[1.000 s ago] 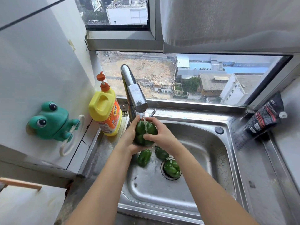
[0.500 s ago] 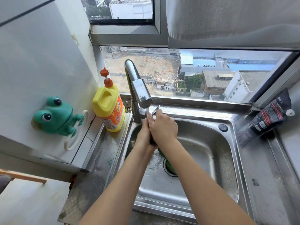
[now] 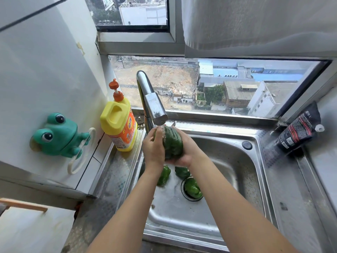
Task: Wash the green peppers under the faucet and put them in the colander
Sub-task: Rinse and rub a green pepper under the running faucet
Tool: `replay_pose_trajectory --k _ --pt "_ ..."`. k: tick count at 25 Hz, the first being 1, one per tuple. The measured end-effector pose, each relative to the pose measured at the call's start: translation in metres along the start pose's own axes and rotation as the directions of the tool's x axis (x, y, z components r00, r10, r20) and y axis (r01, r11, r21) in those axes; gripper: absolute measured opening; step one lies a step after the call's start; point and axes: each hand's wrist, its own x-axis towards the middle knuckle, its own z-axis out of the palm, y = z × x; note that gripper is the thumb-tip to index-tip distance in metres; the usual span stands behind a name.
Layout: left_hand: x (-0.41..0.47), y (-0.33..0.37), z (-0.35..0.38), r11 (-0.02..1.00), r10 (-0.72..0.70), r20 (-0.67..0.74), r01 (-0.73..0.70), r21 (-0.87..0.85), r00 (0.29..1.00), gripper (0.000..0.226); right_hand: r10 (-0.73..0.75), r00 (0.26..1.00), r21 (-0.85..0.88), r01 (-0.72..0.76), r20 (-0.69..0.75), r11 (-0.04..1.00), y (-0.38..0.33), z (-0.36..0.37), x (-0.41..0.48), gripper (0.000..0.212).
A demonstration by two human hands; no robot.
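Note:
Water runs from the chrome faucet onto a dark green pepper that I hold right under the spout. My right hand cups the pepper from below and behind. My left hand presses against its left side. Three more green peppers lie in the steel sink beneath my wrists: one at the left, one in the middle, one over the drain. No colander is in view.
A yellow detergent bottle with an orange pump stands left of the faucet. A green frog holder sticks to the left wall. A black pouch leans in the right corner. The window is directly behind the sink.
The hands were closed together over the pepper half a second ago, hiding it. They have since parted, showing the pepper turned under the stream and the three peppers below.

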Motion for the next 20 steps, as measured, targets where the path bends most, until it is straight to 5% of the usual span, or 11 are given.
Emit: replay_pose_trajectory --k 4,6,9,12,14,17,20 --pt "0.01 -0.004 -0.004 0.998 0.022 -0.032 -0.02 0.067 0.999 0.042 -0.132 0.988 0.062 0.137 -0.086 0.989 0.014 -0.002 0.014 0.046" --pt "0.009 -0.003 -0.001 0.986 -0.165 0.021 0.166 -0.019 0.986 0.04 -0.356 0.918 -0.06 0.351 -0.173 0.934 0.017 -0.005 0.019 0.038" --pt "0.005 0.009 0.001 0.766 -0.599 0.2 0.628 -0.14 0.776 0.047 -0.732 0.676 -0.52 0.596 -0.084 0.611 0.017 -0.009 0.013 0.033" --pt "0.002 0.014 -0.002 0.69 -0.611 0.325 0.686 -0.229 0.722 0.052 -0.851 0.505 -0.744 0.623 0.148 0.24 0.018 -0.015 0.008 0.026" --pt "-0.004 0.01 -0.004 0.745 -0.547 0.318 0.624 -0.235 0.774 0.045 -0.787 0.585 -0.807 0.552 0.196 0.209 0.016 -0.013 0.005 0.022" --pt "-0.012 0.003 -0.009 0.812 -0.533 0.247 0.571 -0.121 0.809 0.032 -0.572 0.795 -0.853 0.429 0.201 0.297 0.001 -0.018 0.002 0.023" --pt "-0.013 -0.003 -0.023 0.762 -0.618 0.267 0.647 -0.026 0.739 0.028 -0.597 0.77 -0.903 0.395 0.224 0.17 -0.026 -0.03 0.009 0.026"
